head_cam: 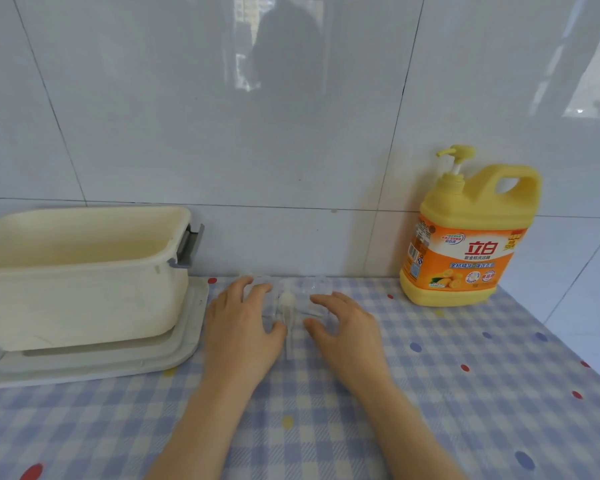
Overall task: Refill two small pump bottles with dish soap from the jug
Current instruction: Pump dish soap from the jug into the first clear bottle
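Clear and blurred, the two pump bottles [321,285] sit by the wall at both hands' fingertips, the left hand [239,327] and right hand [343,327] each with fingers spread and curved, grip impossible to tell, while the yellow jug [465,237] stands upright nearer the right hand.

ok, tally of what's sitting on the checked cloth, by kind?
Yellow plastic dish-soap jug with pump: 1
Small clear plastic pump bottles: 2 (blurred, partly hidden)
Cream rectangular plastic tub: 1
Grey flat plastic tray under the tub: 1
Total: 5
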`<state>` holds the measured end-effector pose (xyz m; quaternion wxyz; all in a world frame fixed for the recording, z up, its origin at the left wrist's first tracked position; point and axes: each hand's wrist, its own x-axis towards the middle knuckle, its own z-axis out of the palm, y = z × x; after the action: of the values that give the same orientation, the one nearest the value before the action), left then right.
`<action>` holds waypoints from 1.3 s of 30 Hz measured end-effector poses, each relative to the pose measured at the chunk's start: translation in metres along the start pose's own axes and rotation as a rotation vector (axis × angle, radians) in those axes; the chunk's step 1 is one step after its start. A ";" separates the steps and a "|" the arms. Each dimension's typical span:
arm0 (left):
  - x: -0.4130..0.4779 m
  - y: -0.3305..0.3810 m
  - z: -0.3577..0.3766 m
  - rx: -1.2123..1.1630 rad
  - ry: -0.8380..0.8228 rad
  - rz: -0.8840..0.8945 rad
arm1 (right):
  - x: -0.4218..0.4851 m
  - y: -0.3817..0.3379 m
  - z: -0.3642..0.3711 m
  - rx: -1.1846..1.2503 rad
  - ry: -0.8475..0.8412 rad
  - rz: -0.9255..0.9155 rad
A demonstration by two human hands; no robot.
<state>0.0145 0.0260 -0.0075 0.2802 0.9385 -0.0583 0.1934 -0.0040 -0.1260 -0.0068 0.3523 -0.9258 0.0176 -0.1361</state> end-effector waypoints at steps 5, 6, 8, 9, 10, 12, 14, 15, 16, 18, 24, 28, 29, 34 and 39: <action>-0.002 0.003 -0.001 -0.030 0.008 0.042 | 0.002 0.001 0.001 -0.216 -0.096 -0.019; -0.001 0.004 -0.001 -0.056 0.003 0.051 | 0.002 0.001 0.001 -0.229 -0.100 -0.025; -0.001 0.007 -0.002 -0.115 -0.044 0.059 | 0.003 0.002 -0.002 -0.162 -0.079 -0.036; -0.002 0.010 -0.003 -0.129 -0.089 0.047 | 0.002 0.002 -0.003 -0.092 -0.069 -0.033; -0.004 0.013 -0.002 -0.120 -0.139 0.032 | 0.001 0.002 -0.004 -0.011 -0.063 -0.020; -0.006 0.016 -0.001 -0.091 -0.215 0.018 | -0.002 0.000 -0.004 0.140 -0.061 0.010; -0.006 0.018 -0.001 -0.142 -0.226 -0.001 | -0.005 -0.003 -0.006 0.271 -0.040 0.026; -0.006 0.018 -0.002 -0.173 -0.216 -0.009 | -0.005 -0.006 -0.006 0.334 -0.022 0.037; -0.005 0.019 -0.002 -0.197 -0.197 -0.011 | -0.006 -0.008 -0.008 0.392 0.005 0.051; -0.005 0.019 -0.002 -0.251 -0.148 0.003 | -0.007 -0.011 -0.010 0.469 0.075 0.112; -0.005 0.026 -0.010 -0.623 -0.028 -0.082 | -0.007 -0.014 -0.025 0.757 0.063 0.262; -0.002 0.027 -0.019 -0.771 -0.114 -0.226 | -0.009 -0.018 -0.022 0.790 0.012 0.174; -0.001 0.027 -0.022 -0.799 -0.150 -0.240 | -0.009 -0.018 -0.022 0.795 0.005 0.157; -0.003 0.022 -0.034 -0.770 -0.258 -0.189 | -0.010 -0.017 -0.025 0.798 -0.029 0.134; -0.003 0.008 -0.056 -0.652 -0.513 -0.078 | -0.011 -0.016 -0.025 0.785 0.022 0.170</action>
<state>-0.0087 0.0498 0.0388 0.5463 0.8198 -0.1486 -0.0861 -0.0222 -0.1284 0.0192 0.6890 -0.7146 0.0447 -0.1128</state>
